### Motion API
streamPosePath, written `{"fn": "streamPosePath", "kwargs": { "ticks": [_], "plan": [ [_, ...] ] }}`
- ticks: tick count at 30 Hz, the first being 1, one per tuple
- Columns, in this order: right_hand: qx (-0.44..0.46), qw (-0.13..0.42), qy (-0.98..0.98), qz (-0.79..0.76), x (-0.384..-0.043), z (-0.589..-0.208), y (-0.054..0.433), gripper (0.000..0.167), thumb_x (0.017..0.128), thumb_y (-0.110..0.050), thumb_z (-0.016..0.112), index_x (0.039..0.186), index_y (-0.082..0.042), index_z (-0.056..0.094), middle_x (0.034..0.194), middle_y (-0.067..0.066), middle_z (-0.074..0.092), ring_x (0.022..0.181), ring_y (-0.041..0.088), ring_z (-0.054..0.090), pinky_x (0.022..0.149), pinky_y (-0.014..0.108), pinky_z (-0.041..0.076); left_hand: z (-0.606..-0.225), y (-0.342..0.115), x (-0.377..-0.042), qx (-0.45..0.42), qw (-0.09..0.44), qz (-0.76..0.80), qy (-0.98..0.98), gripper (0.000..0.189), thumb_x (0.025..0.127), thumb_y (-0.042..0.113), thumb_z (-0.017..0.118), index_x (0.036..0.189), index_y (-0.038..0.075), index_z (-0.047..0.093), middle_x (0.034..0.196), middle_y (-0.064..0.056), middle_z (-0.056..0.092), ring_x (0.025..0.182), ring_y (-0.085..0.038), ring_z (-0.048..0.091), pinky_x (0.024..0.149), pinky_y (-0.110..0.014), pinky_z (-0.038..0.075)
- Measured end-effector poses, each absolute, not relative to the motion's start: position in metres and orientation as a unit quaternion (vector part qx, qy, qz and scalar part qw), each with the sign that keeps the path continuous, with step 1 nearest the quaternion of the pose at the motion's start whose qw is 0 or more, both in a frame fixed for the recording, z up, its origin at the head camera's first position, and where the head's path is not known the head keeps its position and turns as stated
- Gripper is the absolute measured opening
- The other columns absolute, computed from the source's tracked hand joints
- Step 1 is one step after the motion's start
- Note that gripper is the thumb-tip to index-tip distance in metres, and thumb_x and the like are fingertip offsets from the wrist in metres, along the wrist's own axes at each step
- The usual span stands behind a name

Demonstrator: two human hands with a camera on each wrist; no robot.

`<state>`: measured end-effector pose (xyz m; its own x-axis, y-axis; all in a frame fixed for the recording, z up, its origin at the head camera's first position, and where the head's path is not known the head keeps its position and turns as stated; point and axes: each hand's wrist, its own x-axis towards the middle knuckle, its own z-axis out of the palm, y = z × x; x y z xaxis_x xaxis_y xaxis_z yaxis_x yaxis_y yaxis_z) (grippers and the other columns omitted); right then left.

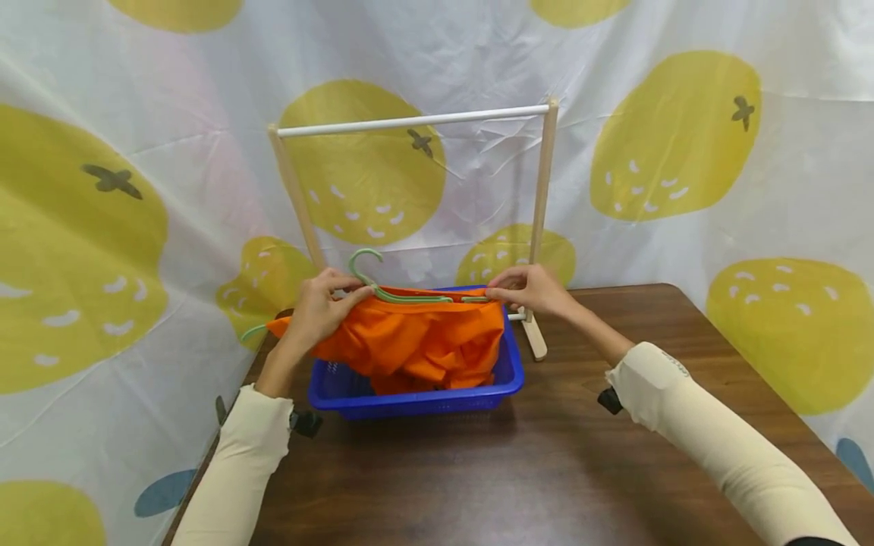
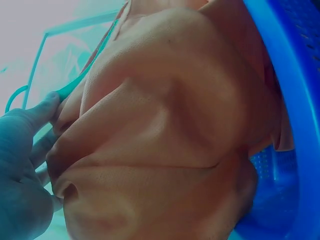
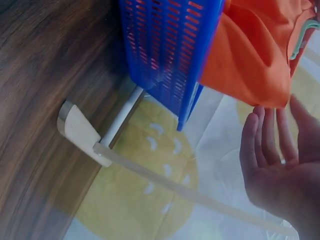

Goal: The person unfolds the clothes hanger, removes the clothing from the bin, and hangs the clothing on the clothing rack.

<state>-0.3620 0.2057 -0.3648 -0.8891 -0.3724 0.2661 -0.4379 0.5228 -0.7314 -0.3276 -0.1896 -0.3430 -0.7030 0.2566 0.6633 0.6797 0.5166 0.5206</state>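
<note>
A bunched orange garment (image 1: 423, 341) hangs over and into the blue basket (image 1: 423, 402). Along its top edge runs a light green clothes hanger (image 1: 416, 299), its hook upright and bare. My left hand (image 1: 317, 307) pinches the hanger and the cloth just below the hook; in the left wrist view, the thumb of that hand (image 2: 25, 155) lies against the hanger. At the opposite end, my right hand (image 1: 536, 290) pinches the garment's top corner, as the right wrist view of the hand (image 3: 285, 150) also shows. A green curved piece (image 1: 253, 332) sticks out at the far left. Folds hide the rest of the hanger.
Behind the basket stands a wooden rack with a white top rail (image 1: 416, 121); its right foot (image 1: 535, 337) sits beside the basket. Everything rests on a brown wooden table (image 1: 546, 455). A fruit-patterned curtain (image 1: 655, 250) hangs close behind.
</note>
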Motion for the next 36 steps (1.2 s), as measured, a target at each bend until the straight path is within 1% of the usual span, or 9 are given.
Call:
{"fn": "streamPosePath", "kwargs": {
  "ticks": [2,6,7,9,15,21,25,28,36],
  "plan": [
    [0.251,0.041,-0.871,0.421,-0.361,-0.366,0.207,0.025,0.097,-0.025,0.077,0.115,-0.007,0.078,0.097,0.010,0.079,0.080,0.025,0.075,0.067,0.031,0.059,-0.344,-0.190,-0.328,-0.276,0.263,-0.405,-0.831,0.010,0.087,0.012,0.086,0.092,0.004,0.084,0.087,-0.011,0.072,0.080,-0.022,0.063,0.067,-0.016,0.048],
    [0.308,0.040,-0.863,0.398,-0.362,-0.372,0.212,0.036,0.097,-0.017,0.076,0.130,-0.003,0.070,0.114,0.014,0.077,0.103,0.032,0.074,0.087,0.044,0.060,-0.345,-0.193,-0.327,-0.263,0.260,-0.410,-0.834,0.011,0.087,0.014,0.086,0.093,0.004,0.083,0.089,-0.010,0.073,0.079,-0.019,0.061,0.066,-0.017,0.047],
    [0.321,0.039,-0.861,0.392,-0.362,-0.373,0.213,0.039,0.096,-0.015,0.077,0.132,-0.003,0.069,0.115,0.014,0.076,0.105,0.033,0.073,0.090,0.048,0.059,-0.345,-0.194,-0.327,-0.260,0.260,-0.412,-0.834,0.011,0.088,0.014,0.085,0.093,0.005,0.083,0.089,-0.010,0.073,0.079,-0.018,0.061,0.066,-0.017,0.047],
    [0.343,0.044,-0.859,0.377,-0.363,-0.377,0.215,0.040,0.094,-0.013,0.078,0.132,-0.001,0.069,0.114,0.013,0.077,0.106,0.033,0.073,0.094,0.050,0.057,-0.345,-0.194,-0.327,-0.257,0.261,-0.414,-0.833,0.011,0.088,0.014,0.085,0.093,0.004,0.083,0.090,-0.010,0.074,0.078,-0.018,0.061,0.065,-0.017,0.047],
    [0.359,0.113,-0.859,0.348,-0.363,-0.381,0.212,0.023,0.094,-0.010,0.077,0.114,0.001,0.078,0.095,0.008,0.080,0.088,0.025,0.076,0.077,0.039,0.061,-0.348,-0.191,-0.325,-0.252,0.270,-0.413,-0.833,0.012,0.088,0.016,0.086,0.092,0.005,0.083,0.087,-0.009,0.074,0.077,-0.017,0.061,0.067,-0.019,0.045],
    [0.353,0.156,-0.856,0.343,-0.363,-0.374,0.199,0.018,0.093,-0.014,0.080,0.108,-0.005,0.082,0.092,0.004,0.080,0.080,0.017,0.076,0.066,0.024,0.055,-0.350,-0.185,-0.326,-0.253,0.278,-0.427,-0.822,0.013,0.087,0.015,0.086,0.092,0.004,0.083,0.086,-0.009,0.074,0.078,-0.016,0.061,0.069,-0.020,0.045],
    [0.368,0.148,-0.851,0.346,-0.364,-0.371,0.186,0.016,0.093,-0.016,0.080,0.107,-0.009,0.083,0.090,0.001,0.080,0.072,0.010,0.073,0.061,0.022,0.051,-0.352,-0.178,-0.328,-0.264,0.276,-0.446,-0.809,0.012,0.087,0.014,0.086,0.093,0.003,0.083,0.088,-0.010,0.075,0.080,-0.017,0.063,0.069,-0.020,0.048],
    [0.381,0.129,-0.841,0.363,-0.362,-0.368,0.174,0.016,0.094,-0.016,0.079,0.108,-0.009,0.083,0.092,0.001,0.080,0.072,0.008,0.072,0.062,0.023,0.052,-0.354,-0.172,-0.328,-0.269,0.268,-0.456,-0.805,0.012,0.088,0.015,0.085,0.094,0.004,0.084,0.089,-0.009,0.075,0.083,-0.017,0.063,0.070,-0.021,0.048],
    [0.406,0.129,-0.825,0.371,-0.360,-0.362,0.143,0.013,0.095,-0.018,0.078,0.106,-0.012,0.084,0.094,-0.002,0.080,0.073,0.006,0.071,0.065,0.024,0.054,-0.361,-0.155,-0.329,-0.272,0.267,-0.471,-0.796,0.013,0.088,0.015,0.085,0.094,0.004,0.083,0.089,-0.009,0.075,0.083,-0.019,0.062,0.069,-0.027,0.048]
  ]
}}
